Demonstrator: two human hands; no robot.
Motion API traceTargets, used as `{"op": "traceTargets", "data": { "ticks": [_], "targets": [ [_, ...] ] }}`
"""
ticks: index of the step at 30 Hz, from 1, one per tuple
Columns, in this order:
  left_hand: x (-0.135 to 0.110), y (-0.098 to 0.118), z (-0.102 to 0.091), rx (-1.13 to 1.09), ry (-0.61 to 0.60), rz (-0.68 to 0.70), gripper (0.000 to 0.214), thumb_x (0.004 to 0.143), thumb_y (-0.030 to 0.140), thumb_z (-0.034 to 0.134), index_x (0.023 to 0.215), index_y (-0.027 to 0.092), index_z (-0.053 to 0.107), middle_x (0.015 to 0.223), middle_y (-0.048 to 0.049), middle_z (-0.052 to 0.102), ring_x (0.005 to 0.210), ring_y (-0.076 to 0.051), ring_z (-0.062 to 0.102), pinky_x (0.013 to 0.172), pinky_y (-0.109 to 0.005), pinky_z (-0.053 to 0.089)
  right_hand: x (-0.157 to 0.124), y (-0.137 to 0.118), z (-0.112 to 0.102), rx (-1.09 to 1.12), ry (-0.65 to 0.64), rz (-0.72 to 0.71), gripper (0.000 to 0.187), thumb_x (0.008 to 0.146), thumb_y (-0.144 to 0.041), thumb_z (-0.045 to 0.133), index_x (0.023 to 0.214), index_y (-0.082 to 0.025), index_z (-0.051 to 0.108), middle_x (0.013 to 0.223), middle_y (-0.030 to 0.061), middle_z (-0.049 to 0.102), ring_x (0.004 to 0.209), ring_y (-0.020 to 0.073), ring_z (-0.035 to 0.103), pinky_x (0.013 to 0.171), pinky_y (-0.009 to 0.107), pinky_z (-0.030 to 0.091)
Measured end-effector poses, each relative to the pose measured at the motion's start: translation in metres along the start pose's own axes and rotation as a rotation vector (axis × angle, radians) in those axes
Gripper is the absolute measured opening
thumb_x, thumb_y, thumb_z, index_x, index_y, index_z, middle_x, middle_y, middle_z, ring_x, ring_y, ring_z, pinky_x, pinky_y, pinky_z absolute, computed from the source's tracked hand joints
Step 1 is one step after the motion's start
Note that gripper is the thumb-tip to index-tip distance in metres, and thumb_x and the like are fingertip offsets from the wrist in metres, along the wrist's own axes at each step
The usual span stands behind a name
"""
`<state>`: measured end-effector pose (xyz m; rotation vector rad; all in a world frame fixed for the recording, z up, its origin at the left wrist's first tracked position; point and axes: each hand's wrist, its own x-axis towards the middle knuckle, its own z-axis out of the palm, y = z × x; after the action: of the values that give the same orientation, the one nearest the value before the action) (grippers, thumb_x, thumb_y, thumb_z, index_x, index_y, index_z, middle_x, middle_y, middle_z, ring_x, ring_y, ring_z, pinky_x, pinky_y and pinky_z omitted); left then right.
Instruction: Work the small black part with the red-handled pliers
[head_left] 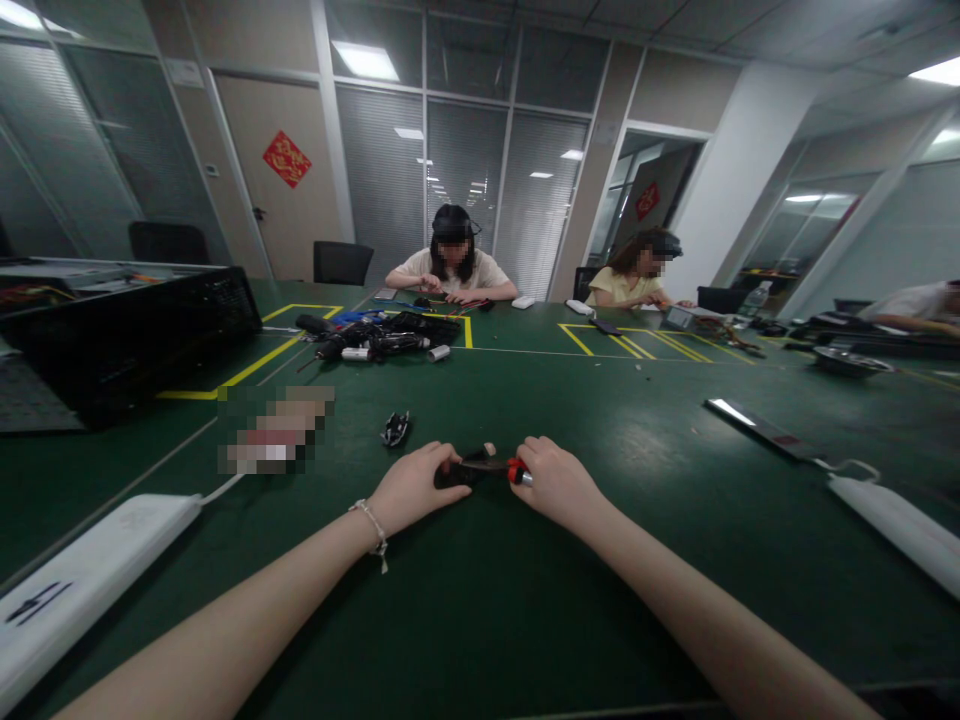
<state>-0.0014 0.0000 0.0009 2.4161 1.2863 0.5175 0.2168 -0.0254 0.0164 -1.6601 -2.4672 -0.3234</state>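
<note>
Green and smooth, the table (637,520) carries everything within reach. Over its near middle, the left hand (412,490), wearing a pale bracelet (370,530) at the wrist, grips a small black object (451,474) between thumb and fingers. Facing it, the right hand (561,482) is closed around a red-and-silver tool (517,470), whose thin end reaches toward the black object; whether the two touch is too blurred to tell. Just beyond, near the gap between the hands, shows a tiny pale piece (489,449).

Beyond the left hand lies a small black-and-silver part (395,429). Farther off sits a tangled heap of black and blue cables (375,335), with a short white cylinder (439,353) at its right edge. A large black metal case (165,345) stands at the left. Long white boxes flank the forearms, one at left (97,580) and one at right (896,520). Across the table, a person in a pale top (491,278) bends over some wires.
</note>
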Motion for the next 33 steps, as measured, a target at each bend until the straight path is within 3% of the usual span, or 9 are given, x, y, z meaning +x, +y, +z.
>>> {"op": "traceTargets", "data": {
  "ticks": [33],
  "targets": [
    [0.0003,0.0015,-0.0007,0.013,0.003,-0.013,0.032,0.070,0.046,0.056,0.090,0.021,0.053,0.085,0.0002,0.053,0.072,-0.016,0.053,0.059,-0.025,0.039,-0.0004,0.0013,0.0013,0.038,-0.005,0.027,0.020,0.070,-0.028,0.053,0.083,-0.014,0.058,0.085,0.0066,0.058,0.078,0.0165,0.050,0.068,0.026,0.043]
  ]
}}
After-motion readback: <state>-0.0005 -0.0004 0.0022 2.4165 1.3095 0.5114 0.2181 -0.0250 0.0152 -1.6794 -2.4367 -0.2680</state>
